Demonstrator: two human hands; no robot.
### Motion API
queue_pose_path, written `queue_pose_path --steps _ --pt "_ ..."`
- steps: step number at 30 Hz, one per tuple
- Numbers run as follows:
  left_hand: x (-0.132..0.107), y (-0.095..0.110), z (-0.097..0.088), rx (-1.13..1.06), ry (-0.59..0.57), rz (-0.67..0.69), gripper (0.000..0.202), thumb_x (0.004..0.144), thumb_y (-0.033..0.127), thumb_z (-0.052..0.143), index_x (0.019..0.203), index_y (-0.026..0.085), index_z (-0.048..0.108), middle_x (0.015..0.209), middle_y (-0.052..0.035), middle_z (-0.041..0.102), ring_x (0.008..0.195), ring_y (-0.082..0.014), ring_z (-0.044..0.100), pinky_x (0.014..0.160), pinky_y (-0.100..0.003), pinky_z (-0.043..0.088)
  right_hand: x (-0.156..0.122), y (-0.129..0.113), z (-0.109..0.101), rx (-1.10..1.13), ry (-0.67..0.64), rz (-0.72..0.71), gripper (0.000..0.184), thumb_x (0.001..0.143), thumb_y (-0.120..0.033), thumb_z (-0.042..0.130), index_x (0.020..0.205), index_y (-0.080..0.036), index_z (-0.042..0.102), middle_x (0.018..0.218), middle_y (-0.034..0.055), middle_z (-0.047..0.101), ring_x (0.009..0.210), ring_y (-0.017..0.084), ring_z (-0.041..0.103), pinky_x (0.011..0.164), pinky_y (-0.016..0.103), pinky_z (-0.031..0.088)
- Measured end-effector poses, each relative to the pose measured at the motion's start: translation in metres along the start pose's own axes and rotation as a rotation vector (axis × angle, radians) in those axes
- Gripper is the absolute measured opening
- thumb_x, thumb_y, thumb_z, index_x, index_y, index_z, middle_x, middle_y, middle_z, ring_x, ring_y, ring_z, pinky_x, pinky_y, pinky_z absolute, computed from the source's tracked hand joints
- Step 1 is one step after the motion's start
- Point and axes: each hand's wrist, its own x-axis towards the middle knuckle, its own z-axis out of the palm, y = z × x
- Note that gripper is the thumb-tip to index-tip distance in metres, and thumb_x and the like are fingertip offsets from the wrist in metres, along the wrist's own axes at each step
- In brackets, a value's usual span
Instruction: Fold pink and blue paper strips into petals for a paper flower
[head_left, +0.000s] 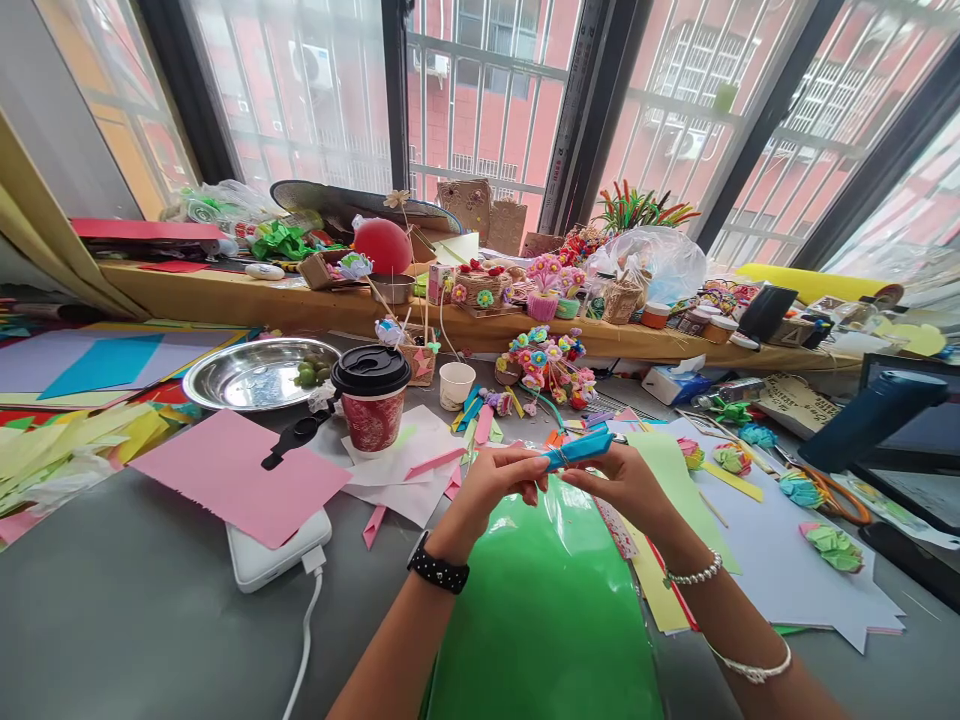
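Note:
Both hands meet above a glossy green folder [555, 610] at the front of the table. A folded strip of blue paper [579, 449] runs between them. My left hand [501, 480] pinches its left end between thumb and fingers. My right hand [619, 478] grips the right end, its fingertips partly hidden behind the paper. Something thin and shiny, perhaps wire, shows at the middle of the strip. Just beyond the hands lie small folded paper strips [480, 410] in blue, pink and yellow.
A lidded coffee cup [373, 405], a metal plate with grapes [225, 372] and a white paper cup [456, 385] stand to the left. Pink paper [240, 470] covers part of a white power bank [281, 555]. Paper flowers [831, 546] lie on white sheets at right, near a dark tumbler [874, 425].

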Motion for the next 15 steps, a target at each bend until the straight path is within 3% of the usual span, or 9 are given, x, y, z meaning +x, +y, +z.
queue_pose_path --steps 9,15 --pt "-0.0014 -0.0018 -0.0019 -0.190 -0.120 -0.130 0.021 0.067 0.026 0.060 0.057 0.008 0.059 0.053 0.0003 0.051 0.039 -0.0021 0.039 0.039 -0.018 0.024 -0.0006 0.0020 -0.0063 -0.070 -0.009 -0.214 0.010 0.064 -0.031 0.068 0.066 -0.021 0.066 0.068 0.0012 0.062 0.064 0.015 0.055 0.063 0.030 0.045" --pt "0.0024 -0.0063 -0.0005 -0.421 -0.236 -0.295 0.015 0.064 0.021 0.059 0.057 0.009 0.055 0.048 0.0015 0.049 0.033 0.0009 0.029 0.036 -0.016 0.016 0.0064 0.0063 -0.0091 0.068 -0.086 -0.276 0.033 0.062 -0.034 0.069 0.094 -0.025 0.064 0.093 0.0053 0.060 0.093 0.021 0.053 0.083 0.038 0.041"
